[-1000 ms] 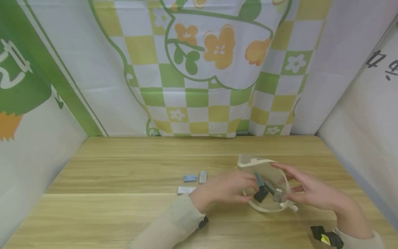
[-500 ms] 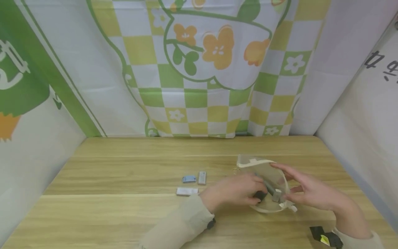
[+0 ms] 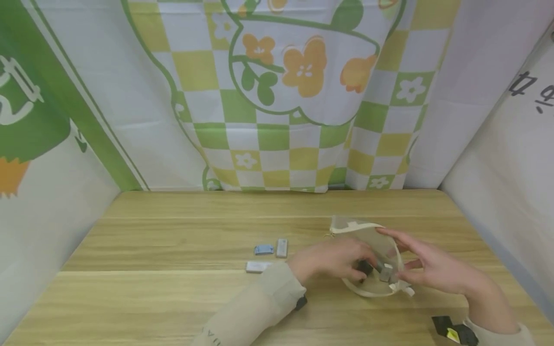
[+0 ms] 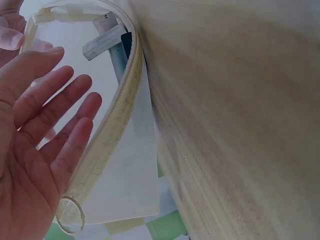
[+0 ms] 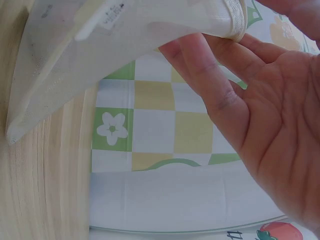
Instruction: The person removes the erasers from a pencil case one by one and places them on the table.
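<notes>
A see-through zippered pouch (image 3: 368, 293) with a cream zipper edge lies on the table, its mouth gaping toward me. Inside are a small grey block (image 3: 385, 272), a black piece (image 3: 366, 267) and, in the left wrist view, a bluish-grey bar (image 4: 118, 62). My left hand (image 3: 335, 259) reaches over the pouch's mouth; in its wrist view the fingers are extended and spread, with nothing held. My right hand (image 3: 439, 270) holds the right side of the pouch's rim, thumb and fingers apart along it. The right wrist view shows fingertips (image 5: 192, 47) against the pouch's underside.
Left of the pouch lie three small flat pieces: a blue one (image 3: 264, 249), a grey one (image 3: 282, 248) and a white one (image 3: 255, 266), partly behind the left sleeve. Patterned cloth (image 3: 277, 144) hangs at the table's back edge. White walls stand at both sides.
My left hand has moved right, further into the pouch's mouth, covering more of the contents. The right hand and the pouch have stayed in place.
</notes>
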A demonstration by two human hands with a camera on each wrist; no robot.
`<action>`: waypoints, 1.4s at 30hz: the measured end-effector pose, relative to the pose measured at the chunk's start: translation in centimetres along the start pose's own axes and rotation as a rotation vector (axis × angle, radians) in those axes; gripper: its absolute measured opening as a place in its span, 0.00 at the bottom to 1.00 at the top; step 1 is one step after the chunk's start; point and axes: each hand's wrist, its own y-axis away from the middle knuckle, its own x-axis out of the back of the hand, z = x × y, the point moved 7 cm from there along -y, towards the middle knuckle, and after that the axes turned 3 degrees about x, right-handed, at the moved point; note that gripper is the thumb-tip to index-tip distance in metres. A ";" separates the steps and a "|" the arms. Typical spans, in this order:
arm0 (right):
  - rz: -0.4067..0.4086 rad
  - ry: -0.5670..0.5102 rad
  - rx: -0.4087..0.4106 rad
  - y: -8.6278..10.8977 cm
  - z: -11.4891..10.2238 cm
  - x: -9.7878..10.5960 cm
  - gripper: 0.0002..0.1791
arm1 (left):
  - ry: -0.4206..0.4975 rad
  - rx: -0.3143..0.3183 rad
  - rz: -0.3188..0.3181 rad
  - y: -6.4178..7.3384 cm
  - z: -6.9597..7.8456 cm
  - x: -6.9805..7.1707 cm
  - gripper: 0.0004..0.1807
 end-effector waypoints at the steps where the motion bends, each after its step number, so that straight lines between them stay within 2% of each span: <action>1: 0.000 0.000 -0.003 0.0 0.0 0.0 0.46 | 0.000 0.005 -0.002 -0.1 -0.1 0.0 0.20; 8: 0.010 0.008 -0.017 0.0 0.0 0.0 0.46 | -0.038 0.038 -0.027 -0.6 -0.3 -0.4 0.21; 16: -0.001 -0.001 0.063 -0.4 -0.5 -0.6 0.46 | -0.027 0.068 -0.063 -0.6 -0.6 -1.1 0.24; 29: -0.014 0.010 0.024 -0.3 -0.1 -0.4 0.47 | 0.005 0.093 -0.071 -1.1 -1.3 -1.4 0.24; 36: -0.010 0.005 0.008 -0.4 0.0 -0.3 0.47 | -0.024 0.121 -0.118 -1.0 -1.5 -1.8 0.24; 42: -0.013 0.006 -0.012 -0.3 0.0 -0.3 0.47 | -0.015 0.129 -0.144 -0.9 -1.6 -2.0 0.25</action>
